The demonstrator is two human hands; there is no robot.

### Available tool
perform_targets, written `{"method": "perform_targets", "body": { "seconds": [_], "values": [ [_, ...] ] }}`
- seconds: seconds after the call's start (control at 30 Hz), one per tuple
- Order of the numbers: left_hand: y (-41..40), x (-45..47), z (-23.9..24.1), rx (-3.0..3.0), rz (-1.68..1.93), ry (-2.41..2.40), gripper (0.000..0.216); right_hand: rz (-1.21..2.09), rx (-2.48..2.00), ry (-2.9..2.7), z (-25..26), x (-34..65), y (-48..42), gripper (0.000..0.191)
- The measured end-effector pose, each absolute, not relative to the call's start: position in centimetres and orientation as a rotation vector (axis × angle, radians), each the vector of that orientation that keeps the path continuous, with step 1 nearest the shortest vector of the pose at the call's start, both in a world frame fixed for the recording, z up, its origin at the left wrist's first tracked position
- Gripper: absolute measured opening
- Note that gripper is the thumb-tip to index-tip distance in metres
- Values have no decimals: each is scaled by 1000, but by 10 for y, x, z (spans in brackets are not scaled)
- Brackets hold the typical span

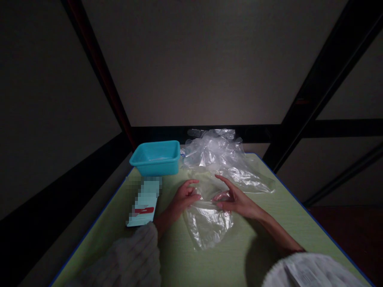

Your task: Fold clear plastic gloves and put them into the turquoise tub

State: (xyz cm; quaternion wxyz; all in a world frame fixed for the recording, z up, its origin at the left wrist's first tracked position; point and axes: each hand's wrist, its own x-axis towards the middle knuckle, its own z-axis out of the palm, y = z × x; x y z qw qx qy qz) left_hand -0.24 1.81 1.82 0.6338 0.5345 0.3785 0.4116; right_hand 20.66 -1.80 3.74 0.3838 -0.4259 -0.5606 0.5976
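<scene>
A clear plastic bag [208, 223] lies flat on the green table [269, 223] in front of me. My left hand [184, 198] pinches the bag's upper left edge with curled fingers. My right hand [231, 198] grips the upper right edge between thumb and fingers, with the index finger stretched out above it. The bag's opening is held between both hands.
A heap of crumpled clear plastic bags [221, 157] lies at the table's far edge. A turquoise plastic tub [157, 157] stands at the far left. A light blue card with a red stripe [143, 203] lies left of my left hand. Dark frame bars rise behind.
</scene>
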Motion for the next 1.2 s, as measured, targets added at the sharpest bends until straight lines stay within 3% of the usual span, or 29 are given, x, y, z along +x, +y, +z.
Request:
{"method": "perform_targets", "body": {
  "seconds": [0.27,0.43,0.67,0.93,1.07,1.2],
  "values": [
    [12,2,19,1257,922,888,59,1337,-1208,-1303,23,205,-9,84],
    [15,5,19,1272,951,949,45,1259,-1216,-1316,16,205,-6,68],
    [22,1,16,1297,1072,1055,34,1491,-1052,-1405,22,211,-12,83],
    [21,-5,21,1323,1135,1099,29,1589,-993,-1504,18,222,-13,83],
    [19,-7,22,1338,1122,1070,28,1545,-1013,-1540,18,221,-14,81],
    [17,-5,24,1364,1012,984,26,1257,-1127,-1592,19,211,-13,69]
  ]
}}
